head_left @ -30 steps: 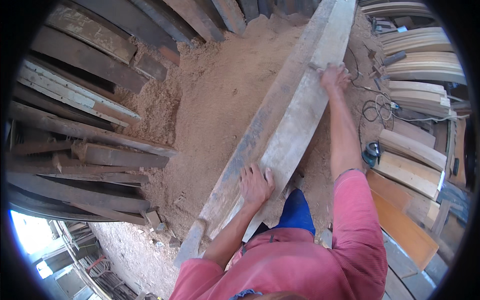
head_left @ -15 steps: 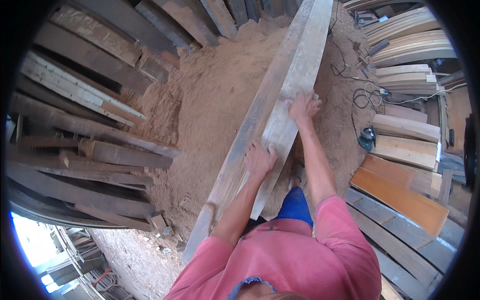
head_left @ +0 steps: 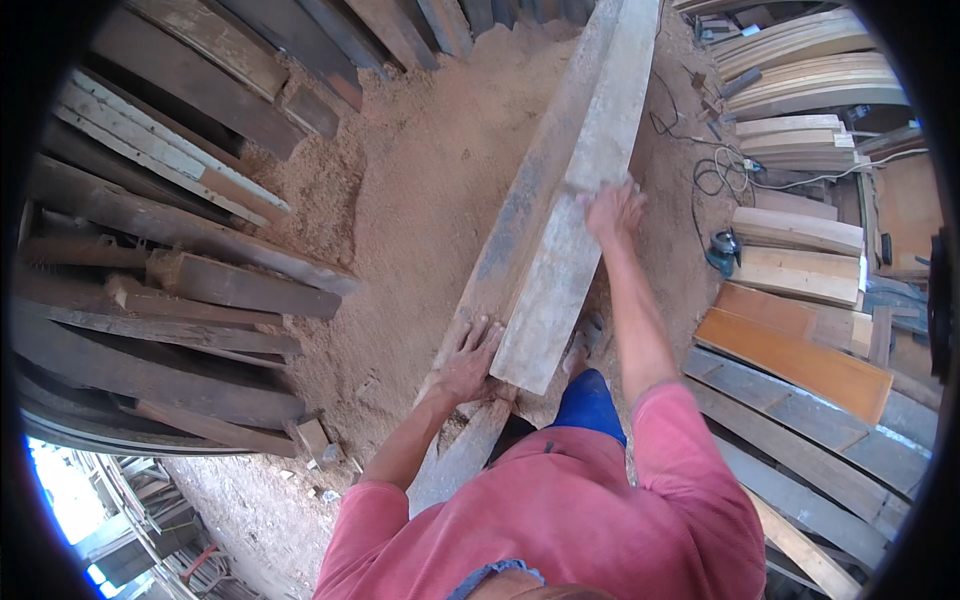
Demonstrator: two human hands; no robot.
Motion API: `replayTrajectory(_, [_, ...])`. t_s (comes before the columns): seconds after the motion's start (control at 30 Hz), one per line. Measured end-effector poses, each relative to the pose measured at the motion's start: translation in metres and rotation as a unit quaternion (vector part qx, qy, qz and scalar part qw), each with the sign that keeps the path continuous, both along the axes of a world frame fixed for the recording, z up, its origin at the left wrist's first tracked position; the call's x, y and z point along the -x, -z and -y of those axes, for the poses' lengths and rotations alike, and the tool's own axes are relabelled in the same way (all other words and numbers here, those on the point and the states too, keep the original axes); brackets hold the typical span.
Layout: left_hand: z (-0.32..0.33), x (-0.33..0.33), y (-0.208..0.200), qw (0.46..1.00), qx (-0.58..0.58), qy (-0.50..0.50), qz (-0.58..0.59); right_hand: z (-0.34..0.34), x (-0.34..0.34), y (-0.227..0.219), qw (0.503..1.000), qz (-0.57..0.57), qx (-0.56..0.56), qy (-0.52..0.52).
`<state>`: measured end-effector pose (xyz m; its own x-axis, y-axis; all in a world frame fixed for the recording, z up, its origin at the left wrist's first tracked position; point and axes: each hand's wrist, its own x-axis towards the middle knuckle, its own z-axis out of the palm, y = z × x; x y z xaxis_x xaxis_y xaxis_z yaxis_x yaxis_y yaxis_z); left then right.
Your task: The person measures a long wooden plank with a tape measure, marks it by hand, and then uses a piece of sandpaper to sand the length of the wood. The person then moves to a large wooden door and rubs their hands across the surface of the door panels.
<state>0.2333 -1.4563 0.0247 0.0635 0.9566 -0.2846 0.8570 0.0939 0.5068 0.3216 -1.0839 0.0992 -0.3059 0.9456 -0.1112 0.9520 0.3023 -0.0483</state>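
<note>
A long pale plank lies on top of a longer weathered beam with dark grey patches. Both run from near my body to the far top of the view. My right hand grips the plank around its right edge, its fingers curled and partly hidden. My left hand rests on the beam, left of the plank's near end, with its fingers stretched out. Beneath that hand, the near end of a grey board shows beside my body.
Sawdust covers the ground. Dark beams crowd the left side. Curved pale boards, a teal power tool with a black cord, and an orange-brown panel lie on the right. My foot is close under the plank.
My left hand has moved off the plank, leftward and nearer to me, onto the beam. The plank's near end now lies slightly farther from my body. My right hand still holds the plank's edge.
</note>
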Motion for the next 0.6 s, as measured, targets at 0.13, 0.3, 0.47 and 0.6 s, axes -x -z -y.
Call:
replayTrajectory(0.13, [-0.001,-0.003,0.005,0.998,-0.036,0.006,-0.05,-0.017,0.002,0.0,1.0,0.024,0.002,0.016])
replayTrajectory(0.3, [-0.001,0.0,0.005,0.998,-0.06,-0.004,-0.022,0.039,-0.007,-0.003,0.999,0.027,0.031,0.018])
replayTrajectory(0.47, [0.002,-0.001,0.016,0.995,-0.097,-0.017,-0.032,0.178,-0.035,-0.008,0.998,-0.055,0.036,-0.004])
replayTrajectory(0.6, [0.001,-0.003,0.016,0.995,-0.096,-0.019,-0.035,0.252,-0.061,-0.004,0.997,-0.056,0.053,-0.025])
